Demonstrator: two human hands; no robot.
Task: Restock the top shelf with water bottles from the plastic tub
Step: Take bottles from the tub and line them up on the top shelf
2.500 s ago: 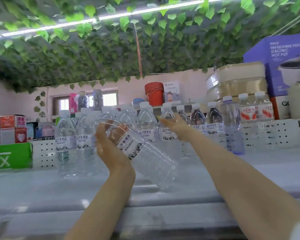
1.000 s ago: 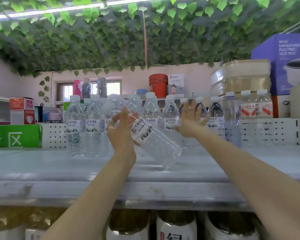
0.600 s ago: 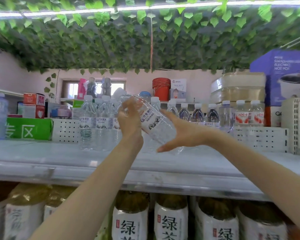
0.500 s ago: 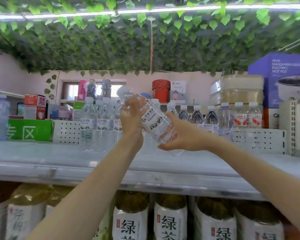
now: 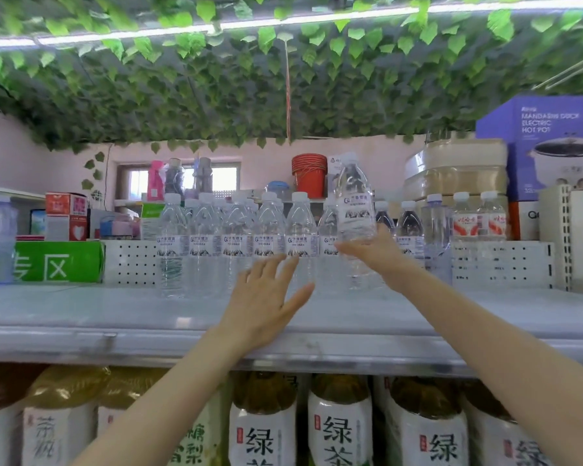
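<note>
Water bottle (image 5: 355, 203) — upright, cap up | right hand (image 5: 374, 253) gripping below label

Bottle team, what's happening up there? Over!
Left hand open, by the row. Right hand grips bottle, upright, at row's right end. Nothing in the way.

A person's right hand (image 5: 376, 252) grips a water bottle (image 5: 354, 203) by its lower part. The bottle is upright, its cap higher than the row of bottles (image 5: 236, 237) standing on the top shelf (image 5: 98, 317). The left hand (image 5: 266, 297) is open, fingers spread, over the shelf just in front of the row. Plastic leaves (image 5: 283, 89) hang overhead. A purple hot pot box (image 5: 549, 142) sits at far right, and green tea bottles (image 5: 340, 428) fill the shelf below.
</note>
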